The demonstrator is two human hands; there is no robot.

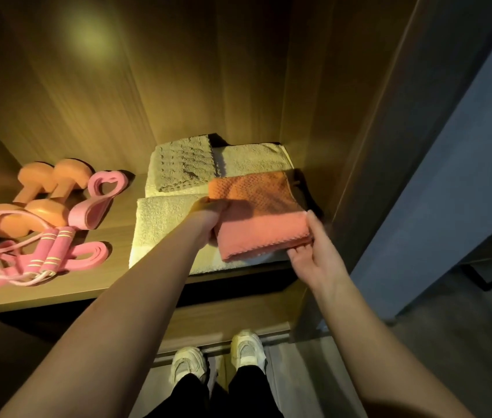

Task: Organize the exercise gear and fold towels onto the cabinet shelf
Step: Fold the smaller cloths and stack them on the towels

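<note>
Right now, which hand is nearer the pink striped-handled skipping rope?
Left hand, gripping the folded pink towel's left edge, right of the pink skipping rope; the right hand holds its right corner, farther.

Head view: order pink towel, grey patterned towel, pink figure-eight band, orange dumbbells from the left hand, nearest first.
1. Pink towel, gripped by the left hand.
2. Grey patterned towel, just behind.
3. Pink figure-eight band, leftward.
4. Orange dumbbells, far left.

Warm yellow light falls from above inside the cabinet [178,86] and is brightest mid-frame. A hazy glare spot glows upper left. My left hand [208,224] shadows the pink towel [262,215]. The lower frame is dim, and the edges bow.
</note>
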